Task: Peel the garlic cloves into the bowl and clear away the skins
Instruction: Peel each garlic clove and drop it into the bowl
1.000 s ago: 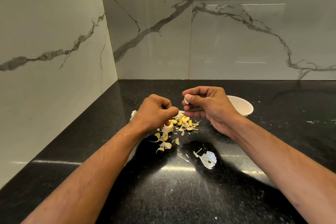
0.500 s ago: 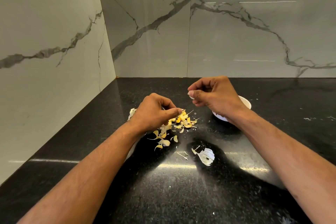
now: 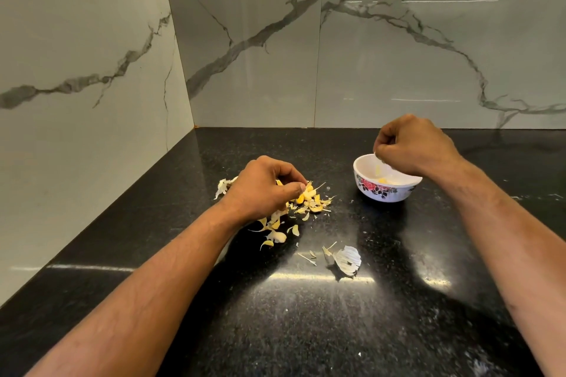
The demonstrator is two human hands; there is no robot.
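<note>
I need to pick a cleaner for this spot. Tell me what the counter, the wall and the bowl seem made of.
Counter: looks like polished black granite, speckled and mirroring the lights.
Wall: glossy pale tile or slab with grey marble-like veins and thin joints; real marble or print, I cannot tell.
Bowl: smooth white with printed flowers, ceramic or melamine.

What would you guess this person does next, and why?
Probably the left hand lifts another clove from the pile of garlic cloves and skins it is touching, since the right hand sits curled over the bowl, seemingly dropping a peeled one in.
</note>
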